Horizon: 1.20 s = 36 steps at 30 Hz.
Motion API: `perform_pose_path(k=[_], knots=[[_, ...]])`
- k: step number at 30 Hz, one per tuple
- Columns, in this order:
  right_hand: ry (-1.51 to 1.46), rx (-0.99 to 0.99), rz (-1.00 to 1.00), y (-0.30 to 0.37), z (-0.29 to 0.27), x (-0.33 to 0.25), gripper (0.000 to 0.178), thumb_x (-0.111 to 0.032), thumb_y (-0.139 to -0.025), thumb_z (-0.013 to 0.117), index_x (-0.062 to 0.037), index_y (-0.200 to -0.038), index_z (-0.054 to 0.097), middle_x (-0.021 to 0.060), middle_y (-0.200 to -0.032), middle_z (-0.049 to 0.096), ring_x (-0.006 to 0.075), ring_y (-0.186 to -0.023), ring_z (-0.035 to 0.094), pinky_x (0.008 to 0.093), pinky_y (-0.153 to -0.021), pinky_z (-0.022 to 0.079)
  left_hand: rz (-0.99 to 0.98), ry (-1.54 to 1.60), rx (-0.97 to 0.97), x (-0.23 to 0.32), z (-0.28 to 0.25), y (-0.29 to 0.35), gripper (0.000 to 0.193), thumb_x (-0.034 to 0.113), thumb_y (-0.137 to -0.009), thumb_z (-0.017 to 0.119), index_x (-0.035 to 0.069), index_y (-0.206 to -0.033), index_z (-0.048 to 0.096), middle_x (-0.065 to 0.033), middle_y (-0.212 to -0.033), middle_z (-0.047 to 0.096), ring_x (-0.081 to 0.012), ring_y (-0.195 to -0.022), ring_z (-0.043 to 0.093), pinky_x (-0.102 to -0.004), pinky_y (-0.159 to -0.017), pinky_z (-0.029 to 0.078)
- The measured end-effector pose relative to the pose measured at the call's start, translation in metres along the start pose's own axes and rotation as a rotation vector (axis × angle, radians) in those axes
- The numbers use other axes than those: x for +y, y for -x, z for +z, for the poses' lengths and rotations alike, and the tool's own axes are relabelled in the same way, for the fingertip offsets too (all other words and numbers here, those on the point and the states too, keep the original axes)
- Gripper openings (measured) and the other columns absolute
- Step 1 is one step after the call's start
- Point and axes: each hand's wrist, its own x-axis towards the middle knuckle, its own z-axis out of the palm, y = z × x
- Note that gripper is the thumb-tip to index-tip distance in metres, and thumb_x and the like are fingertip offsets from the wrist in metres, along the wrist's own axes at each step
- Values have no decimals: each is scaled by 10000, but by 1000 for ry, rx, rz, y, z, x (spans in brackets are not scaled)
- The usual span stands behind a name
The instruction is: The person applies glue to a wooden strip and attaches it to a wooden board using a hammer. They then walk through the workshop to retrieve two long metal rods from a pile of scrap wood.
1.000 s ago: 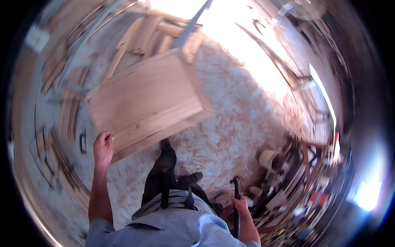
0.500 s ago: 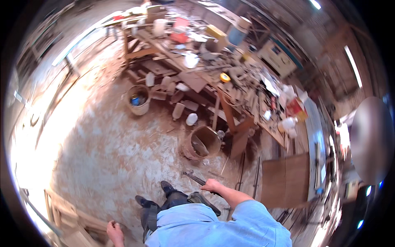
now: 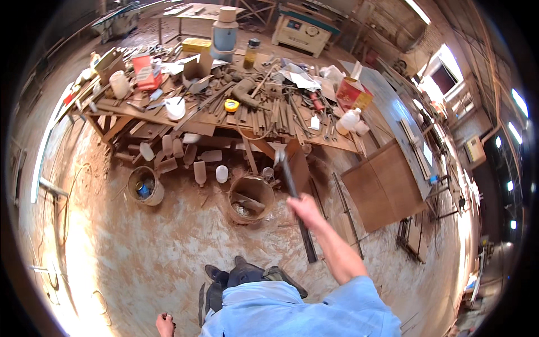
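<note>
My right hand is wrapped round the dark handle of a hammer. It holds the hammer raised in front of me, its metal head pointing away toward the workbench, with the lower handle sticking out below my fist. Low at the left, by my side, my left hand has its fingers curled; whether anything is inside them is hidden. Wood strips, a yellow tape measure, a white cup and a brown power tool lie on the bench.
Beyond the hammer, a dusty bucket stands on the floor, with another bucket farther left. Dusty bottles lie under the bench. To the right, a brown board leans by a long grey-blue table.
My right hand has lifted the hammer up and forward from low beside my legs. My view has turned toward the bench, which shows more squarely. My left hand stays low.
</note>
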Motion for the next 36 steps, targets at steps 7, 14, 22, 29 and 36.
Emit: perform_pose_path(k=[7, 14, 22, 29, 36], knots=[[-467, 50, 40, -57, -2, -45, 225, -227, -878, 665, -80, -844, 498, 38, -644, 542, 145, -481, 544, 313, -414, 473, 699, -850, 192, -48, -13, -84, 358, 272, -539, 681, 148, -875, 667, -123, -899, 643, -322, -876, 614, -494, -752, 477], [-461, 173, 144, -221, -14, -29, 294, -285, -863, 678, -68, -757, 511, 42, -616, 522, 157, -452, 515, 323, -380, 433, 263, -448, -120, 31, -10, -34, 382, 372, -752, 594, 93, -1002, 671, -203, -955, 654, -411, -905, 614, -526, -783, 495], [-596, 261, 160, -363, -9, -23, 313, -300, -887, 637, -33, -753, 540, 46, -598, 524, 177, -443, 521, 332, -393, 424, -113, -130, -129, 319, -27, 76, 428, 421, -882, 530, 75, -1095, 665, -227, -931, 661, -426, -874, 615, -534, -756, 502], [-39, 236, -142, -314, 11, -32, 383, -314, -848, 630, 25, -1024, 614, 184, -813, 671, 327, -802, 662, 411, -743, 507, 42, -212, -148, 298, -23, 2, 346, 349, -856, 571, 75, -1038, 679, -160, -876, 678, -335, -778, 627, -463, -670, 502], [132, 56, -10, -101, -15, 148, 389, -348, -851, 585, 32, -927, 611, 240, -916, 651, 356, -873, 638, 439, -760, 493, 476, -414, -109, 279, -42, -103, 265, 277, -830, 612, 75, -981, 693, -92, -822, 695, -244, -682, 639, -391, -584, 501]])
